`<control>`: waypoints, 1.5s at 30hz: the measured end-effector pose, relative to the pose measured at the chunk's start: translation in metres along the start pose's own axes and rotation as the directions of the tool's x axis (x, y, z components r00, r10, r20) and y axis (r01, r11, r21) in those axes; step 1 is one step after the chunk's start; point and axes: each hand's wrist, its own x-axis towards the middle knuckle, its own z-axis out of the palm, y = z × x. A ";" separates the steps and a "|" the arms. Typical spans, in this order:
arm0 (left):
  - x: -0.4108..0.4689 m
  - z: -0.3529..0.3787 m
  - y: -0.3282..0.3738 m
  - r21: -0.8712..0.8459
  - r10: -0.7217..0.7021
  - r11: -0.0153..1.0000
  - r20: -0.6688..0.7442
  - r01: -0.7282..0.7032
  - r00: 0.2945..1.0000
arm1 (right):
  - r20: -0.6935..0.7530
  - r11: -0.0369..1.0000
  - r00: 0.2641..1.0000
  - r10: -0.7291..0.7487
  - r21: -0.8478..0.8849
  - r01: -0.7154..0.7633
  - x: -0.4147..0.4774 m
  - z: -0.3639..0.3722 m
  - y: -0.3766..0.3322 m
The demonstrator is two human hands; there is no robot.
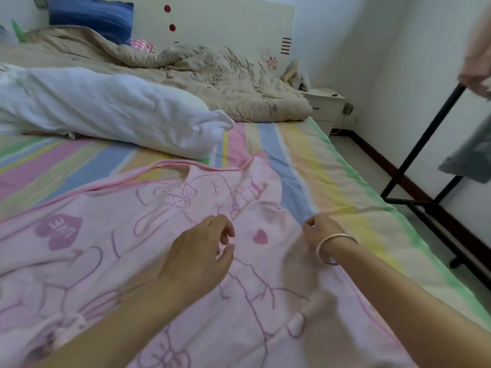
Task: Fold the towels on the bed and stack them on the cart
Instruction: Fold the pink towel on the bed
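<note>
Pink towel (119,264), upside-down "LOVE" heart (58,231)

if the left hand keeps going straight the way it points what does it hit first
Probably the pink towel: the left hand points forward and right, low over it, toward the wrinkled part with the rabbit print. Beyond that lies the striped sheet. Its height above the towel is unclear.

A: Where are we?
B: Home bedroom. We see a bed (318,166) with a headboard (225,19), a rumpled quilt (212,75) and a blue pillow (90,17).
A: More?
B: Nightstand (322,102) beside it, against the wall (398,62).
</note>
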 end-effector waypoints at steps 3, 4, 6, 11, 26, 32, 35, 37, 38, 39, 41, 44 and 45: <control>-0.053 0.005 0.031 -0.057 0.041 0.998 0.134 -0.033 0.990 | 0.103 0.998 0.993 0.060 0.012 -0.062 -0.044 -0.011 0.022; -0.065 0.009 0.039 -0.061 0.049 0.997 0.178 -0.039 0.983 | 0.139 0.994 0.986 0.092 0.039 -0.098 -0.058 -0.013 0.032; -0.075 0.017 0.050 -0.051 0.074 0.997 0.257 -0.063 0.964 | 0.223 0.971 0.965 0.135 0.164 -0.174 -0.078 -0.015 0.049; -0.110 0.020 0.073 -0.018 0.104 0.994 0.341 -0.104 0.934 | 0.333 0.943 0.941 0.060 0.290 -0.162 -0.129 -0.029 0.090; -0.187 -0.026 0.040 0.219 0.246 0.932 0.196 -0.287 0.949 | -0.061 0.729 0.990 -0.125 0.671 0.133 -0.220 -0.035 0.131; -0.198 -0.060 0.043 0.233 0.402 0.878 0.112 -0.418 0.909 | 0.018 0.821 0.999 -0.031 0.570 0.016 -0.231 -0.041 0.136; -0.209 -0.066 0.049 0.222 0.511 0.797 0.248 -0.562 0.823 | 0.091 0.936 0.996 -0.020 0.352 -0.014 -0.237 -0.033 0.148; -0.217 -0.063 0.046 0.196 0.495 0.791 0.351 -0.579 0.795 | 0.084 0.971 0.996 -0.019 0.241 -0.002 -0.241 -0.025 0.155; -0.221 -0.062 0.043 0.187 0.480 0.796 0.385 -0.576 0.788 | 0.067 0.982 0.998 -0.017 0.191 0.004 -0.243 -0.021 0.157; -0.225 -0.060 0.040 0.183 0.462 0.803 0.410 -0.567 0.786 | 0.044 0.989 0.999 -0.017 0.145 0.010 -0.246 -0.018 0.160; -0.229 -0.060 0.035 0.177 0.430 0.824 0.423 -0.538 0.798 | 0.002 0.994 1.000 -0.015 0.106 0.015 -0.250 -0.014 0.164; -0.234 -0.061 0.038 0.176 0.406 0.838 0.431 -0.516 0.806 | -0.016 0.990 1.000 -0.014 0.138 0.016 -0.257 -0.012 0.169; -0.235 -0.061 0.039 0.184 0.398 0.837 0.442 -0.516 0.804 | -0.016 0.990 1.000 -0.014 0.141 0.016 -0.259 -0.013 0.171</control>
